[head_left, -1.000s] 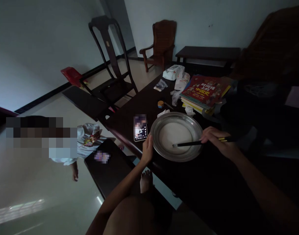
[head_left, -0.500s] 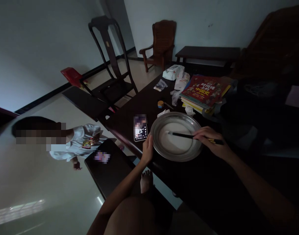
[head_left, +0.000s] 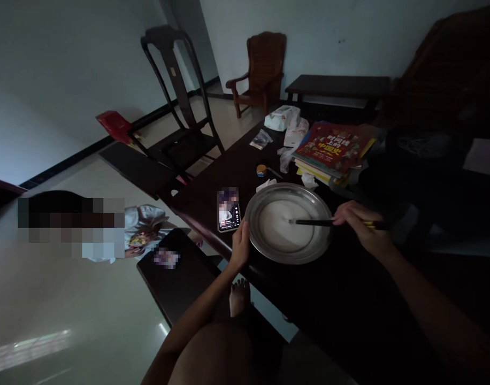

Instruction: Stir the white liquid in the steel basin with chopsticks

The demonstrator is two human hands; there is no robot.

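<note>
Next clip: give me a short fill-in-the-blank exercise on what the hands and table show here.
1. The right hand holds dark ____ with tips in the metal pan.
2. The left hand grips the pan's ____.
3. The lit phone lies to the ____ of the pan.

Missing words: chopsticks; rim; left

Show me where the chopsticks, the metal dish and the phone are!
chopsticks (head_left: 311, 222): head view, middle of the dark shafts.
metal dish (head_left: 253, 208): head view, left rim.
phone (head_left: 228, 214): head view, lit screen.
</note>
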